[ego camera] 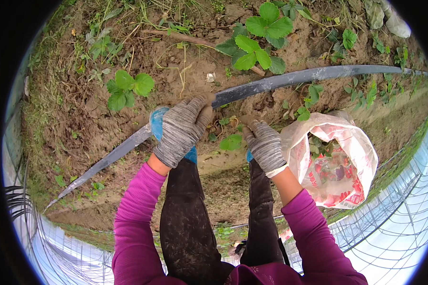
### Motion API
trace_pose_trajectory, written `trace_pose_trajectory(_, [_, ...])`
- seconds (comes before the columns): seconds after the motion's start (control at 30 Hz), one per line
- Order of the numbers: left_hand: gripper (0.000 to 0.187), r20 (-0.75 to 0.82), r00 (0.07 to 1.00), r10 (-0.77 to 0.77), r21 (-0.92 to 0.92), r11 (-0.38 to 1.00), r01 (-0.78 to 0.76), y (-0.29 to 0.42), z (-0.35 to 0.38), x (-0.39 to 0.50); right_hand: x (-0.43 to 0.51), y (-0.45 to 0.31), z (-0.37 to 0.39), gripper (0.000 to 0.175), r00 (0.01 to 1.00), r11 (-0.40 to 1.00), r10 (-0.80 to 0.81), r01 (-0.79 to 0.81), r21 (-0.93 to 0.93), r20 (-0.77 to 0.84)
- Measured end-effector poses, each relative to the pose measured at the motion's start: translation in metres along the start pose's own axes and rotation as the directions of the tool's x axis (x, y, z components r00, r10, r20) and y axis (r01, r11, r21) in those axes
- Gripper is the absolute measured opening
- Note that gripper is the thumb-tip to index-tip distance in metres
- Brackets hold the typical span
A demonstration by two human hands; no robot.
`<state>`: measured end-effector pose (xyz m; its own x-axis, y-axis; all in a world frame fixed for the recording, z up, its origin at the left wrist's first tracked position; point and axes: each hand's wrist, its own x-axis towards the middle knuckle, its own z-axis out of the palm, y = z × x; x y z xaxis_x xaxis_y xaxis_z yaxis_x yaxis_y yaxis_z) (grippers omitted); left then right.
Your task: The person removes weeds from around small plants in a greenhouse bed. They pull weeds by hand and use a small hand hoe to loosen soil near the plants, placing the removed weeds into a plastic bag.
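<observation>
Both my hands wear grey knit gloves. My left hand (185, 127) is closed at the end of a visible stretch of flat black drip hose (256, 85), its fingers over the hose. The hose shows again to the left of that hand. My right hand (264, 143) is low over the soil, fingers curled, beside a small strawberry plant (232, 142); whether its fingertips pinch anything is unclear. At its right stands an open white plastic bag (330, 160) with red print, holding some leaves (322, 146).
Larger strawberry plants grow beyond the hose (258, 42) and at the left (128, 89). A brown stick (196, 40) lies on the soil. Blue shoe covers (158, 123) are under my left hand. A pale plastic item (396, 23) lies at the upper right.
</observation>
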<state>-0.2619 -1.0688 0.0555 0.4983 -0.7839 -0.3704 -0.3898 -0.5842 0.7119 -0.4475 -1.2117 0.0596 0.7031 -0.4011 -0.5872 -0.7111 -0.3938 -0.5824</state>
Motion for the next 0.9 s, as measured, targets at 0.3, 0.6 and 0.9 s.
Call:
trace_pose_trajectory(0.3, [0.055,0.679,0.732,-0.047,0.165,0.982,-0.089,0.010,0.040,-0.026,0.023,-0.007,0.039,0.029,0.924,0.893,0.265,-0.129,-0.430,0.274])
trace_pose_trajectory(0.6, [0.040,0.666,0.736,-0.124,0.271,0.959,-0.084,0.005,0.040,-0.030,0.039,0.013,0.043,0.022,0.971,0.947,0.073,0.004,-0.320,0.227])
trace_pose_trajectory(0.9, [0.039,0.689,0.723,-0.049,0.218,0.966,-0.142,0.003,0.044,-0.037,0.054,0.000,0.049,0.020,0.993,0.957,-0.089,0.107,-0.268,0.080])
